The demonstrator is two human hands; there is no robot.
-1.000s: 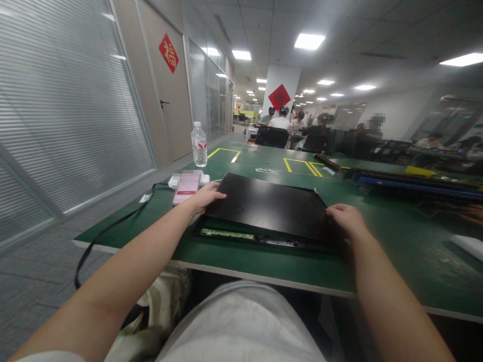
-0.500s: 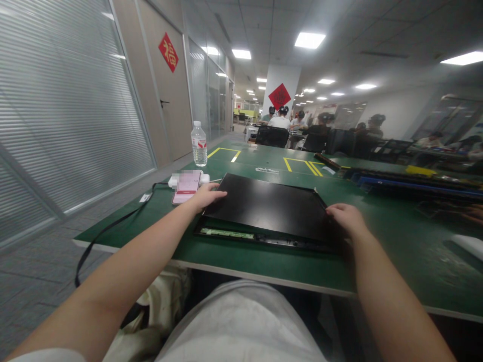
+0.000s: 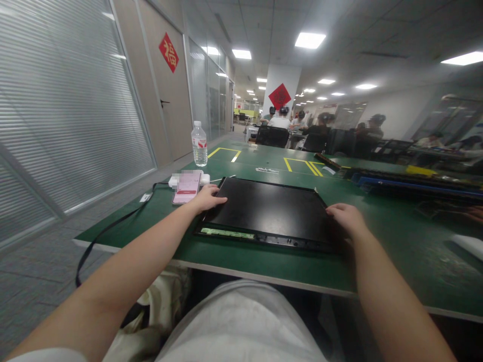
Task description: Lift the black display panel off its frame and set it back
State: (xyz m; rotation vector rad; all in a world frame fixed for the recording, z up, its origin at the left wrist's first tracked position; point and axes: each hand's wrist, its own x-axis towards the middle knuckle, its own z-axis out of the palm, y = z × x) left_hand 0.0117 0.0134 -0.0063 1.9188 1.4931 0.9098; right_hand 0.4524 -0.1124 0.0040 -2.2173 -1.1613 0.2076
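Green flat-topped bench (image 3: 405,223) across lower frame. Glossy black rectangular panel (image 3: 267,206) lying flat, frame centre; probably light, stiff, slick, crack-prone; best held by side edges. Right hand (image 3: 345,217): grip pinching right edge. Left hand (image 3: 209,197): thumb atop left edge; grip underneath, cannot tell. Slim green circuit strip (image 3: 227,233) just below panel.

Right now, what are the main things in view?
Table: one, green, foreground
Frame: one, black, on the table
Screen panel: one, black, over the frame
Circuit board: one, green, frame's near left
Smartphone: one, pink-screened, left of panel
Water bottle: one, clear, table's far left
Tape outlines: several, yellow, tabletop
Bars: several, black and blue, table's right
Diamond-shaped signs: two, red, door and pillar
People: several, mixed clothing, background
Left hand: one, bare, panel's left edge
Right hand: one, bare, panel's right edge
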